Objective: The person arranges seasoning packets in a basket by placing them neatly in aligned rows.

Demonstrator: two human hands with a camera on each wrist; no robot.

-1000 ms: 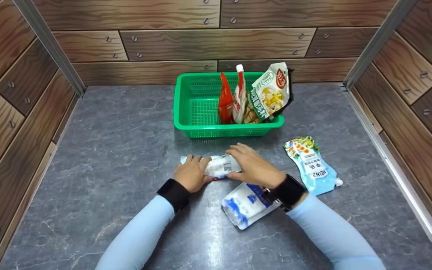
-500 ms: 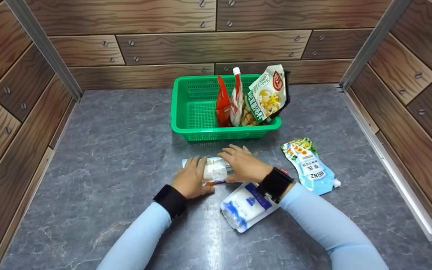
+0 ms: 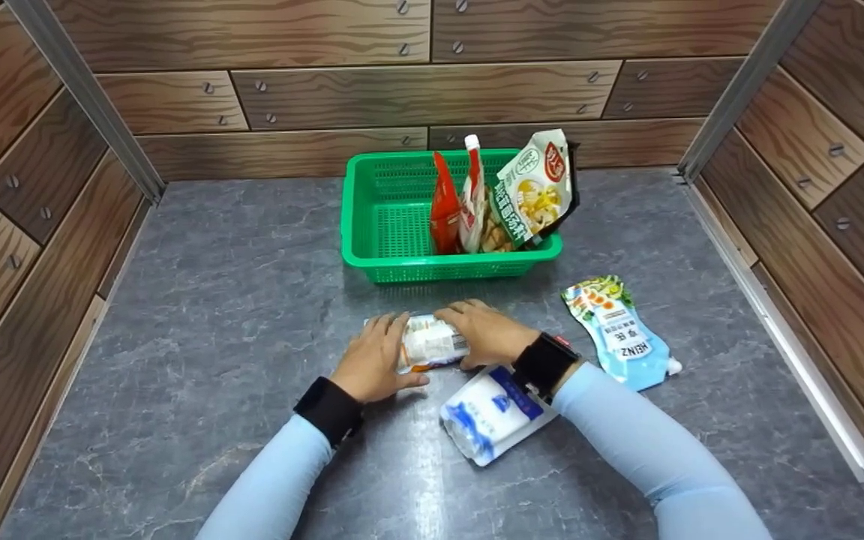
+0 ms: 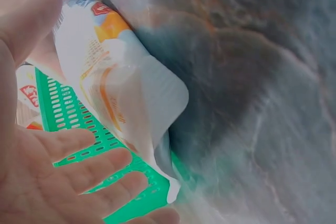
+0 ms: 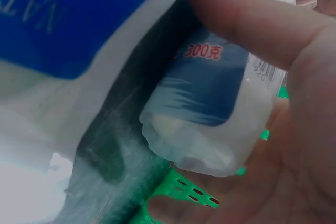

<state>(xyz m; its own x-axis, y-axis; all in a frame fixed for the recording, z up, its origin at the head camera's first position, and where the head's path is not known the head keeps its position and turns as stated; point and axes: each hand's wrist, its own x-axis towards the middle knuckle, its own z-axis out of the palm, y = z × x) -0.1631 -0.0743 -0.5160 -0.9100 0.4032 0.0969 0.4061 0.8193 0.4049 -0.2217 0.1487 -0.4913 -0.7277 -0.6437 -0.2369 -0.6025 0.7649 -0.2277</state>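
Note:
A white plastic packet [image 3: 432, 343] with orange and blue print lies crosswise in front of the basket. "300克" shows on the packet [image 5: 202, 77] in the right wrist view. My right hand [image 3: 493, 334] holds its right end, thumb on the near side and fingers on the far side. Around the left end is my left hand [image 3: 372, 361]. Its fingers [image 4: 100, 169] are straight and spread, apart from the packet in the left wrist view. Under my right wrist lies a white and blue pouch [image 3: 484, 416], partly hidden by the forearm.
A green plastic basket [image 3: 379, 262] stands behind the hands. Inside lean a red pouch [image 3: 445, 214], a spouted red-and-white pouch [image 3: 472, 202] and a soup seasoning packet [image 3: 541, 187]. A light blue Heinz spout pouch [image 3: 623, 334] lies right. Wood-patterned walls [image 3: 327, 97] enclose the surface.
My left hand has shifted slightly left and nearer, its fingers easing off the packet, and its thumb now points out. My right hand has moved a little left along the packet's right end.

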